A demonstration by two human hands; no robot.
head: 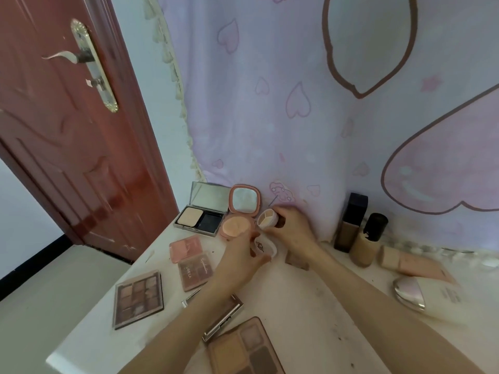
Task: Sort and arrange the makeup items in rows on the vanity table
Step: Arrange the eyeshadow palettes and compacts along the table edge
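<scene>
The right hand [293, 230] holds a small round pot [267, 218] with its fingers curled around it. The pot is tipped, so its cream colours show. The left hand [240, 263] pinches a white lid [266, 248] just under the pot, with thumb and fingers closed on its edge. Both are at the back of the white table [297, 314], near the purple curtain [297, 103]. Just to the left stands a pink compact [239, 214], open, beside a silver compact [201, 215]. Two small pink boxes [190, 259] lie in front of them. A dark eye colour tray [138, 298] lies near the left edge. Two bottles [359, 233] stand to the right, near a pink tube [415, 263]
</scene>
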